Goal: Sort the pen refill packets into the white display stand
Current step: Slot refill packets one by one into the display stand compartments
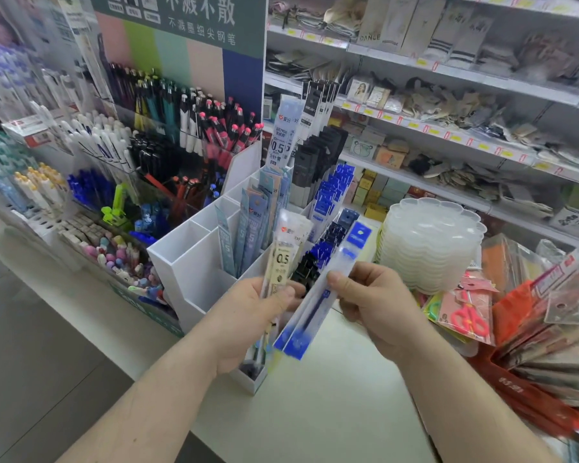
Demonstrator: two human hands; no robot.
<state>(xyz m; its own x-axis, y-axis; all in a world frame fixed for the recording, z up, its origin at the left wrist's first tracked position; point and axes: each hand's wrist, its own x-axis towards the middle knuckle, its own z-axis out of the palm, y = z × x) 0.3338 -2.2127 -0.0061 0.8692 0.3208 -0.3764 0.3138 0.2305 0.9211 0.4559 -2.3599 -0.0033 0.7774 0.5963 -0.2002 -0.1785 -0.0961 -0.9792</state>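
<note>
— What do the hands hold?

— The right hand [375,302] pinches a blue-ended refill packet [321,289], tilted in the air. The left hand [248,315] grips a pale packet marked 0.5 [281,262], nearly upright.

— And where are they?

— Both are just in front of the white display stand [194,262] on the counter [331,396]. Some grey-blue packets [251,228] stand in its compartment. A stack of clear plastic trays [428,242] is at the right.

Stacked clear trays [428,242], packaged scissors [467,315]
</note>
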